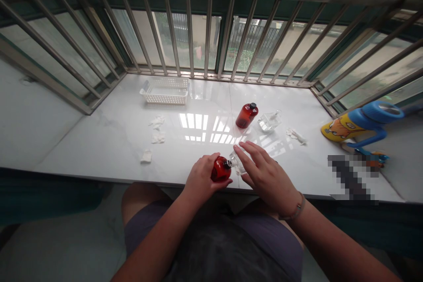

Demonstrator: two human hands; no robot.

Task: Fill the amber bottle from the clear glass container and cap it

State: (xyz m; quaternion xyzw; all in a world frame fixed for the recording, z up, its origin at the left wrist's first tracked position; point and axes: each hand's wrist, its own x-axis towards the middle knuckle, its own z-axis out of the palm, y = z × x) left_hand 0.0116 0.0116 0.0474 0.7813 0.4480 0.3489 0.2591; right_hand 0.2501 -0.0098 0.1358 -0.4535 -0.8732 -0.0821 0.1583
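red bottle (220,169) clamped in the left hand (201,180), fingers wrapped round the body, tipped on its side so the neck points right at a small clear glass bottle (238,164) just beside it, the two nearly touching. right hand (264,177) open, fingers spread and lying over the glass bottle, looks like steadying it on the bench (99,150) rather than gripping it, hard to tell. both hands close together at the near edge of the bench. further out, a second red bottle (246,115) stands upright with a black cap, and a second glass bottle (269,121) lies on its side to the right of it. tissue scraps (156,122) lie left of the hands, a white plastic basket (164,91) far left, a blue and yellow flask (363,123) far right by the metal window bars (188,31).
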